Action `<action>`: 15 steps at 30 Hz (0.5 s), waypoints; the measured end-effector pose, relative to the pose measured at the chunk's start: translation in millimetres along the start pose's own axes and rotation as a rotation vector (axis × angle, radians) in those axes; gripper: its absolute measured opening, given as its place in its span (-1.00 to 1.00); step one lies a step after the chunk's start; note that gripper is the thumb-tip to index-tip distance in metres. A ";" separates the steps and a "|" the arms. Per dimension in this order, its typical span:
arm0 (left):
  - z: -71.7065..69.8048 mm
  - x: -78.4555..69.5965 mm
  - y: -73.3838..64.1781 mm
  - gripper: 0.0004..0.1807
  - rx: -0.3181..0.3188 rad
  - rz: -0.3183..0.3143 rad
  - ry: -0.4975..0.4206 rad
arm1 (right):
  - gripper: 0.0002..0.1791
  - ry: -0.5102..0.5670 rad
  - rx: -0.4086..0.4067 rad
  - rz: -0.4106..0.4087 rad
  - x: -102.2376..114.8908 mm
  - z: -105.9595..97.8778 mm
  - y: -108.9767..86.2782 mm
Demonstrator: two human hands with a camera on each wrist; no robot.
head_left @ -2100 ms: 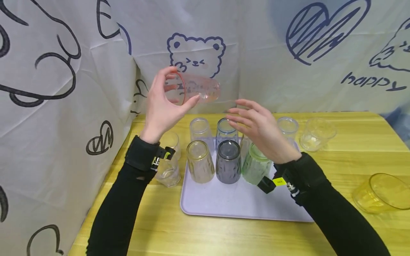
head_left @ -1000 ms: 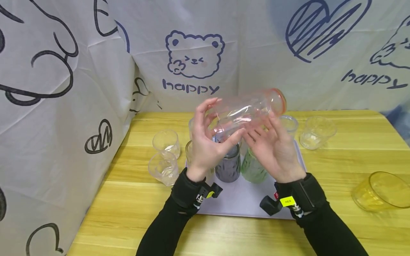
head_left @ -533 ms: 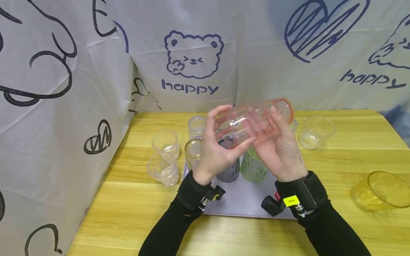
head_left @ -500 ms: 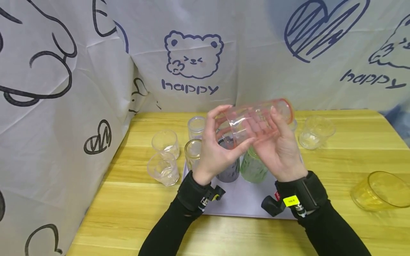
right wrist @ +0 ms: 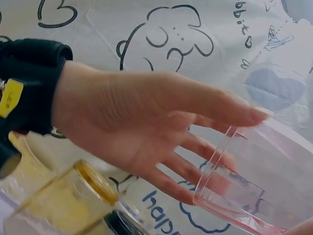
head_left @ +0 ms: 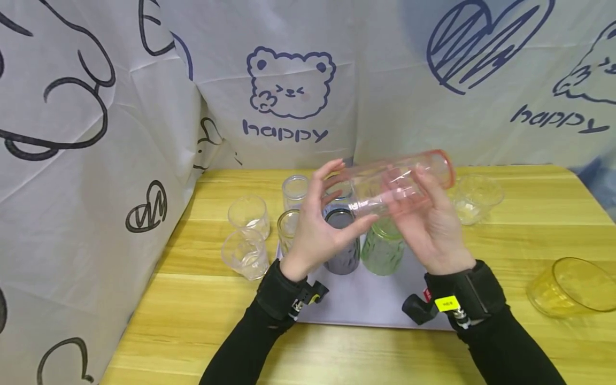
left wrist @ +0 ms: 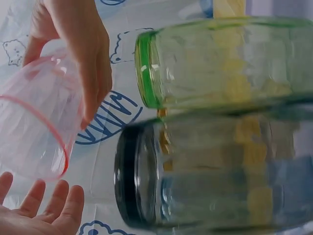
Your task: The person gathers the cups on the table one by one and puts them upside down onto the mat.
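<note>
Glass (head_left: pixel 368 187) tilted, right hand (head_left: pixel 435 232) gripping toward three o'clock, left hand (head_left: pixel 320 232) loosely spread at nine: best keep that right grip firm!

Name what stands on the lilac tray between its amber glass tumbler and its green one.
A dark grey glass tumbler, shown in the head view.

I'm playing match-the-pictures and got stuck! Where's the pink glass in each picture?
Head: pink glass just right of the middle, lying sideways.
Left wrist: pink glass at the left edge, about halfway down.
Right wrist: pink glass in the lower right corner.
Shared landmark: white cloth with drawings, in every view.
</note>
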State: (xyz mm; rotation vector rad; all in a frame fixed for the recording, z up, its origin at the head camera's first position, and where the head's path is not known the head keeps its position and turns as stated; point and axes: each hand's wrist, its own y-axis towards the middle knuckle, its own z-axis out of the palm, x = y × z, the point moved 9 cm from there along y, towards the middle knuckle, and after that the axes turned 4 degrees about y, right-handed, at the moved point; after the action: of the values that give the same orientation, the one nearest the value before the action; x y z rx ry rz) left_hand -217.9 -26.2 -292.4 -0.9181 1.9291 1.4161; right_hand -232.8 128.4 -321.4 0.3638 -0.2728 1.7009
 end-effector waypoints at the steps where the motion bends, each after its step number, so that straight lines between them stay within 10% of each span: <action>1: -0.8 1.2 -0.6 0.02 0.012 -0.008 0.007 | -0.64 0.004 0.005 -0.003 2.2 -0.6 -0.2; 15: -28.1 10.6 -13.1 -0.22 0.097 -0.003 0.406 | -0.33 -0.030 0.051 -0.041 44.8 -13.8 -9.0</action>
State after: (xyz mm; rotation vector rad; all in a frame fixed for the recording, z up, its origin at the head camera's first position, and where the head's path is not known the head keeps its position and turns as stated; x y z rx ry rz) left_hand -215.2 -57.8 -300.3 -1.2341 2.2637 1.1877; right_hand -231.2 175.9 -316.9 0.4300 -0.2432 1.6655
